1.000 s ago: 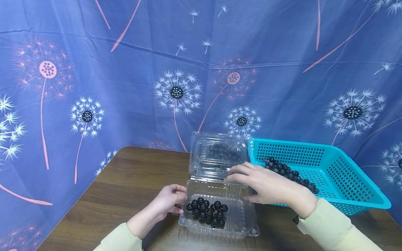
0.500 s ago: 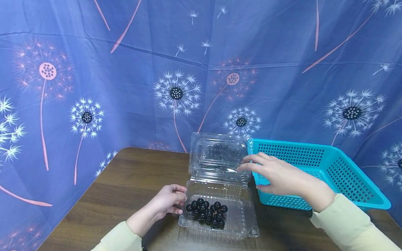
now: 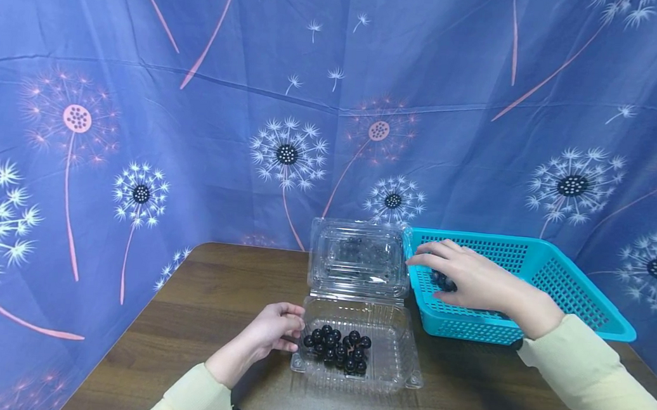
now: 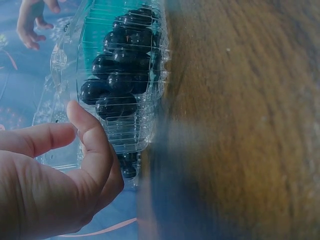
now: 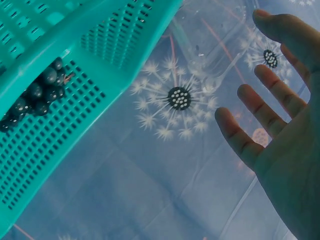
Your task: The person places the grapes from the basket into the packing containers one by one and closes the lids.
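A clear plastic clamshell box (image 3: 395, 346) stands on the table with its lid (image 3: 358, 277) raised at the back. A bunch of black grapes (image 3: 341, 349) lies in the left part of its base. My left hand (image 3: 274, 329) pinches the box's left rim between thumb and fingers. Over the left end of a turquoise basket (image 3: 570, 301) hovers my right hand (image 3: 469, 278), fingers loosely bent and spread, holding nothing. Below it, mostly hidden by the hand in the head view, more black grapes (image 5: 42, 92) lie inside the basket.
The wooden table (image 3: 201, 304) runs left of and in front of the box. The basket stands at the back right, close beside the raised lid. Behind everything hangs a blue cloth (image 3: 223, 159) with a dandelion print.
My right hand has moved right, from over the box and lid to over the basket, where it now covers most of the grapes. My left hand has stayed at the box's rim.
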A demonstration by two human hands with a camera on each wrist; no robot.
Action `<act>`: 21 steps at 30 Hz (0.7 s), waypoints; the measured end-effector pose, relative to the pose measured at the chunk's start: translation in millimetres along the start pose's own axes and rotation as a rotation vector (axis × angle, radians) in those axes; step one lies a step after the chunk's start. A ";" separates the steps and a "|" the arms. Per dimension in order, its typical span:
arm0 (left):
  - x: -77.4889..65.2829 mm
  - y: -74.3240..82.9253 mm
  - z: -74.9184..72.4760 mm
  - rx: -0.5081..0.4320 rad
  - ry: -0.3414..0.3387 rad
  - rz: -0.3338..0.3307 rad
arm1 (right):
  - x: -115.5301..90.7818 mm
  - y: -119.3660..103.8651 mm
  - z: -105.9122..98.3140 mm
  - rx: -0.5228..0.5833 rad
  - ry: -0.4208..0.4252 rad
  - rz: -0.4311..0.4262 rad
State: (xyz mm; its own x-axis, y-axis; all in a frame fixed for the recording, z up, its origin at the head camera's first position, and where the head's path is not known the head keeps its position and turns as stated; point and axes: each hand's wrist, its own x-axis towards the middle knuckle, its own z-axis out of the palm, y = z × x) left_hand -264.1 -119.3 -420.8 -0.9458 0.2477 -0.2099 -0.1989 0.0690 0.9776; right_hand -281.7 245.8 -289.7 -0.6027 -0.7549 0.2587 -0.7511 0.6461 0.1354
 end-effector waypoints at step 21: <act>-0.2 -1.3 0.6 0.001 -0.002 0.004 | -24.2 41.9 21.3 0.000 0.024 0.229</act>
State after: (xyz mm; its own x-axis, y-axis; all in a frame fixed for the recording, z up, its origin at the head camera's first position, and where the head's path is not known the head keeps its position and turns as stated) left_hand -263.5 -118.8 -422.0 -0.9460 0.2504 -0.2059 -0.1947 0.0688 0.9784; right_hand -304.3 288.8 -310.7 -0.7508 -0.5860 0.3048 -0.5958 0.8000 0.0705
